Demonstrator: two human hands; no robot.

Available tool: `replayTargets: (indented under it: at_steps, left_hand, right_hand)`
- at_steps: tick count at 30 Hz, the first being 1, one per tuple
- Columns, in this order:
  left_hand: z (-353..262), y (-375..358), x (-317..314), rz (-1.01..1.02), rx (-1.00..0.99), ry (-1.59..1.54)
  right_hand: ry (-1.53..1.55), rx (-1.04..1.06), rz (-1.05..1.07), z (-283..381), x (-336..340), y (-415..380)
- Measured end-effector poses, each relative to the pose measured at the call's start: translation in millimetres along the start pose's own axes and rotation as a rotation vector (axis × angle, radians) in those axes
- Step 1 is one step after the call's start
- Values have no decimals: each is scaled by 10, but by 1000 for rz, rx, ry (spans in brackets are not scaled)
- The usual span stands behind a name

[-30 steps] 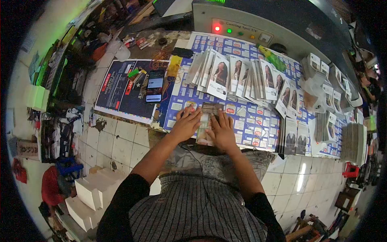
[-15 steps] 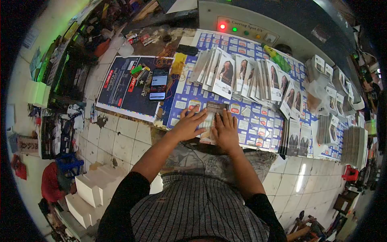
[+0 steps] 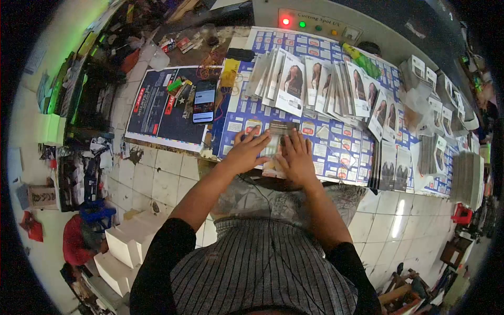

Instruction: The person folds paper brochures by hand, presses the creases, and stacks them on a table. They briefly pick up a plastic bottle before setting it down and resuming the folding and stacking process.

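Note:
A small printed card piece (image 3: 274, 149), dark at its top end and pale lower down, lies on the table edge in front of me. My left hand (image 3: 247, 151) rests on its left side, palm down, with fingers stretched out and slightly apart. On the other side my right hand (image 3: 297, 158) lies flat with its fingers extended upward over the card. Both hands partly cover the piece, so whether it is one sheet or a folded box is hard to tell. Beneath is a blue printed sheet (image 3: 336, 157) with small white labels.
Beyond my hands, a fanned row of white printed boxes (image 3: 291, 84) leans across the table. A phone (image 3: 204, 102) lies on a dark printed sheet (image 3: 148, 105) to the left. At right are more stacks (image 3: 467, 178) and a plastic bag (image 3: 418, 113). A machine panel (image 3: 320, 25) stands behind.
The view has shifted slightly. Both hands stay flat on the card piece, and its dark top end now looks narrower, with streaked layers showing. The surrounding stacks have not moved.

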State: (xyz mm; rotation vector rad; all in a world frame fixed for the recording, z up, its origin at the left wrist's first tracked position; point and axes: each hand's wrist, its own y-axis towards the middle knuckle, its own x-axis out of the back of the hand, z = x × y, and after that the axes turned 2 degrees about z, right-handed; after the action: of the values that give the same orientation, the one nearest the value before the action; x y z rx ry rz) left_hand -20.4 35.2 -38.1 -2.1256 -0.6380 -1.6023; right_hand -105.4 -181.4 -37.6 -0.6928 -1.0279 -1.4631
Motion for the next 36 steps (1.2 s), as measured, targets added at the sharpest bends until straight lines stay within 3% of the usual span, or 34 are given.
replayTargets:
  at_steps: [3,5,6,15,18,22,24,36]
  left_hand:
    - [-18,34,41,-25,-9,100]
    - [-56,63,89,7,12,124]
    - [-92,73,124,43,29,146]
    - [-288,304,307,286,79,172]
    - [-343,331,414,344,107,153]
    - [-335,317,365,334,121,132]
    - [-341,320,375,347,122,132]
    - [-369,340,362,338,163,126]
  right_hand:
    - [121,-179,-150,-308,164,-117]
    - [-183,-378,-260,-856,177,-358]
    - [-388,-528,-160,-926,247,-444]
    - [110,-351,-33,-569,665,-421]
    - [-109,-141,63,-177,574,-563]
    - [-219,-186,5,-349,415,-361]
    - [-247,-223,-167,-486,421,-73]
    - [-364,-159,-262,-716,404,202]
